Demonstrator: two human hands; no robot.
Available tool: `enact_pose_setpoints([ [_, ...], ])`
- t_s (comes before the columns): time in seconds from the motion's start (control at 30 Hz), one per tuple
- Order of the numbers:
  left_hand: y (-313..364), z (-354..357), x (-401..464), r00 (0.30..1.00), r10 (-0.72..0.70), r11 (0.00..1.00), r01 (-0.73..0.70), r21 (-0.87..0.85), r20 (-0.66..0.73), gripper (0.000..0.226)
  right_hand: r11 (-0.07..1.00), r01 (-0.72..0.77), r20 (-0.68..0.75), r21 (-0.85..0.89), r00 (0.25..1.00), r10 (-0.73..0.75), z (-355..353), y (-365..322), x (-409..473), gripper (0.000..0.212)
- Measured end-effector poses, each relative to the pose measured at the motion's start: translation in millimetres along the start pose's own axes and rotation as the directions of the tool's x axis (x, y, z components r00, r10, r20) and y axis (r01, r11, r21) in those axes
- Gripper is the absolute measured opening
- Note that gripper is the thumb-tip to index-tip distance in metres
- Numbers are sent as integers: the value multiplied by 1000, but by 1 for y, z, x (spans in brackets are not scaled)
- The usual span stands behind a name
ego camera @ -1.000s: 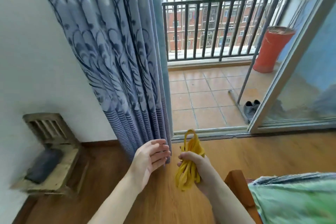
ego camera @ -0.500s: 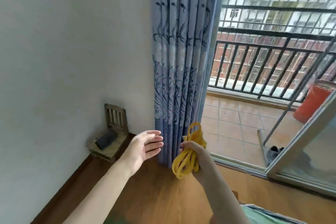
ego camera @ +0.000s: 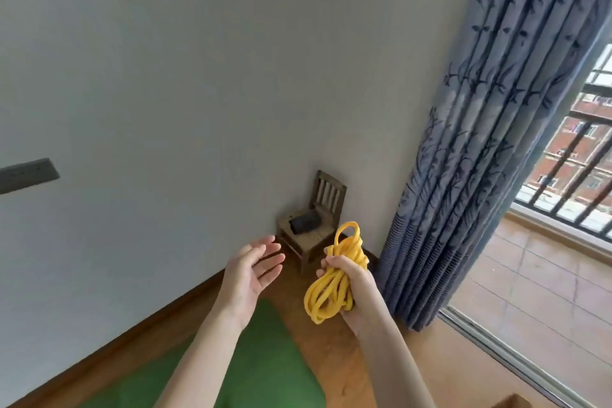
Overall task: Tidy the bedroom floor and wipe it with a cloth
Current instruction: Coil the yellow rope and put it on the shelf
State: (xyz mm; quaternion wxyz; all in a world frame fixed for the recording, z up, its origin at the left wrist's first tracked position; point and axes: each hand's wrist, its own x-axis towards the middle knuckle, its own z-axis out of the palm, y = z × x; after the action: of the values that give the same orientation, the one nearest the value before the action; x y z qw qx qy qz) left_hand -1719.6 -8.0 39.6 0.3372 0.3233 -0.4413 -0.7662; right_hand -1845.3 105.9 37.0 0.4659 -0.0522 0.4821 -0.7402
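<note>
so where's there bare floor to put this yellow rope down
Bare wood floor runs between the green mat and the curtain, just under the right hand gripping the rope. It's tighter in the corner, where the little chair with a dark thing on its seat stands. The left hand is open.

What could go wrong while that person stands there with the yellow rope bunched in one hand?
The right hand grips the coiled yellow rope only around its middle, so loose loops hanging below could slip free and uncoil. The left hand is open and empty, giving no support. A dangling loop might also snag the small wooden chair or the blue curtain nearby.
</note>
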Motion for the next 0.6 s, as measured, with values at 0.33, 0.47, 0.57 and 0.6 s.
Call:
enact_pose_setpoints([
  [0.33, 70, -230, -127, 944, 115, 984, -150, -93, -309, 17, 963, -239, 305, -123, 914, 266, 183, 150, -63, 14],
  [0.47, 87, -303, -195, 883, 173, 964, -243, -108, -437, 35, 919, -303, 454, -251, 802, 388, 248, 214, -96, 20],
  [0.57, 96, -347, -248, 793, 226, 943, -324, -77, -566, 23, 875, -314, 553, -368, 683, 477, 290, 256, -124, 22],
  [0.6, 98, -360, -265, 754, 238, 932, -354, -74, -613, 20, 859, -322, 585, -399, 632, 509, 303, 268, -135, 25],
])
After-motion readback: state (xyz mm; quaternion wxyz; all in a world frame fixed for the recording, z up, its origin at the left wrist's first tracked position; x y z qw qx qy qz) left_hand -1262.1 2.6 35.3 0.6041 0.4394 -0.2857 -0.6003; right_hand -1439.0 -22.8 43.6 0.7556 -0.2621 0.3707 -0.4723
